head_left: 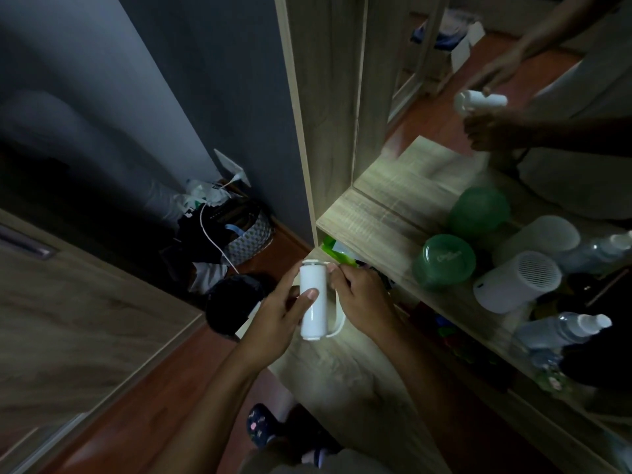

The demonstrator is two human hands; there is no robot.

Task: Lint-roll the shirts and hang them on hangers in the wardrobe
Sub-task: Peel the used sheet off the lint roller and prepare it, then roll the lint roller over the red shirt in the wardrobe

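Apparently at the preparing step: readying a white cylindrical plastic lint roller, held upright low in the centre of the frame, just off the pale wooden shelf. Gripping the barrel with the left hand, fingers curled round, thumb flat on its front. Pinching the top end, beside the thin handle loop, with the right hand. Next, probably baring the sticky sheet, then fetching a shirt; none in view.
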